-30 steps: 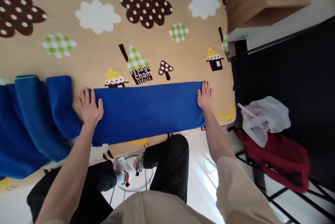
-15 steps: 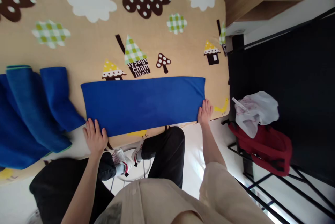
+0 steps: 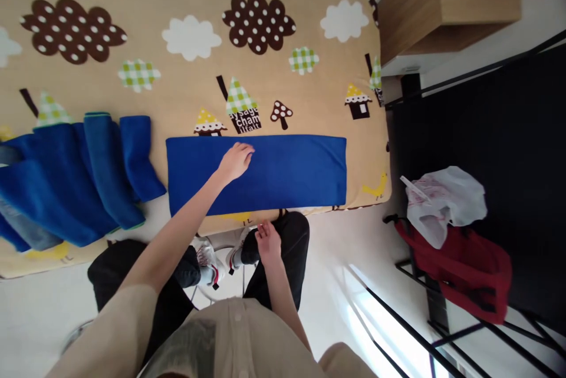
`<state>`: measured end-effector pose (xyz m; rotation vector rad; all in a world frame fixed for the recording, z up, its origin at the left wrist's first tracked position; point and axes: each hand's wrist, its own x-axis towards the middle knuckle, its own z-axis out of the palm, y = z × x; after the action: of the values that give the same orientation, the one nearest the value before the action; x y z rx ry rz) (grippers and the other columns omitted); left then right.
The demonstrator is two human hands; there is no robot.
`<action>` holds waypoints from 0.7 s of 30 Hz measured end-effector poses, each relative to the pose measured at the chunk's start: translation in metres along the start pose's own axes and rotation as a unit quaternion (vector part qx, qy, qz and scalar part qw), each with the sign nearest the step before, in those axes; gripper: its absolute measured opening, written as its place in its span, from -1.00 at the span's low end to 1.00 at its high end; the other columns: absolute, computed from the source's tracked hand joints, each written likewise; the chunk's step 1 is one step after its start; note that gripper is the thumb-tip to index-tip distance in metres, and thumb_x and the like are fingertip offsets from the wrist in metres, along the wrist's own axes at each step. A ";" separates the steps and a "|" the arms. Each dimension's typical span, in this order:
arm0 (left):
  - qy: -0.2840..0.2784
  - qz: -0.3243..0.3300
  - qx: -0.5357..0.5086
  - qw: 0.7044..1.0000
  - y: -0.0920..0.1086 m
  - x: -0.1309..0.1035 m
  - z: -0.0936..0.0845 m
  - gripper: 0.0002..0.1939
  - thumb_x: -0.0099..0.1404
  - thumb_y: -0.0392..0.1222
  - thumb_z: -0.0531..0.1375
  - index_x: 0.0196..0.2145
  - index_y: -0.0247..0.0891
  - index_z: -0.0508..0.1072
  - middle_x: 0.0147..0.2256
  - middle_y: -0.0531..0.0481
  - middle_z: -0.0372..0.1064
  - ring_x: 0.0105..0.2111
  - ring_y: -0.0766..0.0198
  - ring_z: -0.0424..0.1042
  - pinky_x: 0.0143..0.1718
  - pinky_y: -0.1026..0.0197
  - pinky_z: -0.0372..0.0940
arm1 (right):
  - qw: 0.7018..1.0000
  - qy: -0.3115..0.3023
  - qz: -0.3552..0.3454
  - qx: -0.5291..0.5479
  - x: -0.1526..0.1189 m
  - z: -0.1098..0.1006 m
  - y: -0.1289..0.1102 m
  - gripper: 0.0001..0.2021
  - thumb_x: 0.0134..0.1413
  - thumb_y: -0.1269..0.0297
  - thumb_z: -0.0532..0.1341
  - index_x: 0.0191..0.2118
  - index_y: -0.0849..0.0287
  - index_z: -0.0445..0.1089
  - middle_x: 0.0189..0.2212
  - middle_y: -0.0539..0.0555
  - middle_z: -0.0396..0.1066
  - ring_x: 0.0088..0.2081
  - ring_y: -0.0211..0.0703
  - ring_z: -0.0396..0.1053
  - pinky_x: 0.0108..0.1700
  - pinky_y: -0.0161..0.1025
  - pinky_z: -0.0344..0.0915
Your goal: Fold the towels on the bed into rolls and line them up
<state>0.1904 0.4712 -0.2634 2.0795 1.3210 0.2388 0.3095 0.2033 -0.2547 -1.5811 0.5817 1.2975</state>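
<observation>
A blue towel (image 3: 287,174) lies flat as a long strip along the near edge of the bed. My left hand (image 3: 237,161) is over its middle, close to the far edge, fingers loosely bent with nothing visible in them. Whether the fingertips touch the cloth is hard to tell. My right hand (image 3: 267,240) is just in front of the bed edge above my knee, fingers a little apart, holding nothing. To the left lies a row of folded blue towels (image 3: 71,177), some with green edging.
Under everything is a beige bed sheet (image 3: 322,95) with printed clouds and houses. A wooden cabinet (image 3: 411,6) stands at the far right. A red bag (image 3: 464,272) with a white plastic bag (image 3: 442,201) on it sits beside black metal rails (image 3: 407,337).
My left hand has left the towel's near left corner and moved over its middle. My right hand has let go of the right end and drawn back toward my lap. The view has shifted.
</observation>
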 end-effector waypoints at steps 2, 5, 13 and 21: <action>-0.038 -0.005 0.009 0.999 0.017 0.046 0.000 -0.61 0.47 -0.32 0.04 0.13 -0.34 0.53 0.18 -0.30 0.42 0.22 -0.02 0.32 0.26 -0.02 0.24 | 0.999 0.004 0.045 0.022 0.001 0.006 0.009 -0.93 0.12 0.32 0.29 -0.26 0.12 0.43 -0.24 0.03 0.57 -0.34 -0.28 0.48 -0.35 -0.37 0.37; -0.104 -0.055 0.050 0.992 0.036 0.088 0.004 -0.56 0.42 -0.37 0.11 0.21 -0.38 0.48 0.20 -0.35 0.37 0.24 -0.09 0.28 0.22 -0.03 0.25 | 0.999 0.005 0.025 0.020 0.011 0.010 0.009 -0.91 0.16 0.30 0.33 -0.20 0.12 0.47 -0.22 0.00 0.59 -0.40 -0.33 0.45 -0.41 -0.39 0.35; -0.138 -0.146 0.061 0.978 0.038 0.119 0.014 -0.63 0.42 -0.28 0.19 0.12 -0.44 0.56 0.17 -0.48 0.33 0.17 -0.23 0.38 0.12 -0.13 0.32 | 0.999 -0.030 0.023 -0.003 0.030 0.029 0.008 -0.82 0.22 0.20 0.38 -0.10 0.09 0.48 -0.16 -0.03 0.63 -0.59 -0.45 0.24 -0.51 -0.41 0.31; -0.054 -0.193 -0.130 0.971 0.026 0.127 0.019 -0.76 0.38 -0.23 0.31 -0.07 -0.45 0.58 -0.05 -0.42 0.45 0.03 -0.15 0.51 0.10 -0.09 0.35 | 0.999 -0.009 0.029 0.023 0.030 0.029 0.006 -0.96 0.29 0.28 0.33 -0.18 0.09 0.49 -0.19 -0.03 0.61 -0.33 -0.37 0.52 -0.34 -0.43 0.47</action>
<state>0.2784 0.5649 -0.2857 1.5621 1.5058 0.1190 0.3008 0.2331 -0.2838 -1.5238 0.6465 1.3301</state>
